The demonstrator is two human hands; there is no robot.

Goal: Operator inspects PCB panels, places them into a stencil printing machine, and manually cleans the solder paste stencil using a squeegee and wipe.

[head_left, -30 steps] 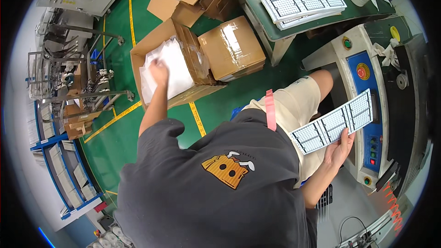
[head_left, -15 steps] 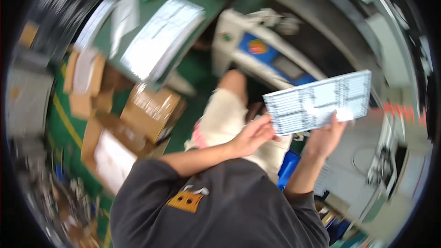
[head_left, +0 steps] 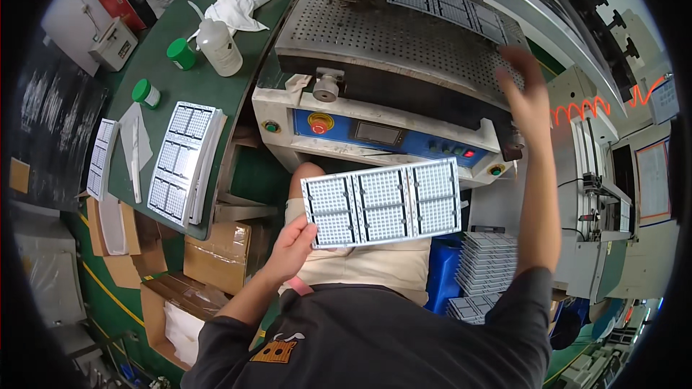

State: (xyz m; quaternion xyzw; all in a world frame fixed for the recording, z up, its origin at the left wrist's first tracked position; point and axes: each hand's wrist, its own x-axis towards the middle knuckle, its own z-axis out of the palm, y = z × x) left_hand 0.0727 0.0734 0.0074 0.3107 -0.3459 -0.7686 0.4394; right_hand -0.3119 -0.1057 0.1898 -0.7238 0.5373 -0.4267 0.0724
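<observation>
Head view: the left hand (head_left: 294, 241) grips a gridded panel (head_left: 382, 202) by its lower-left corner, before the perforated bed (head_left: 404, 47); the right hand (head_left: 528, 90), blurred, grip unclear, is beside the second panel (head_left: 447, 7) atop it. Edge-only handling should protect both faces.

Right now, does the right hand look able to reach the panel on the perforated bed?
Probably yes: the right hand is near one end of that panel, nothing visible between them.
</observation>
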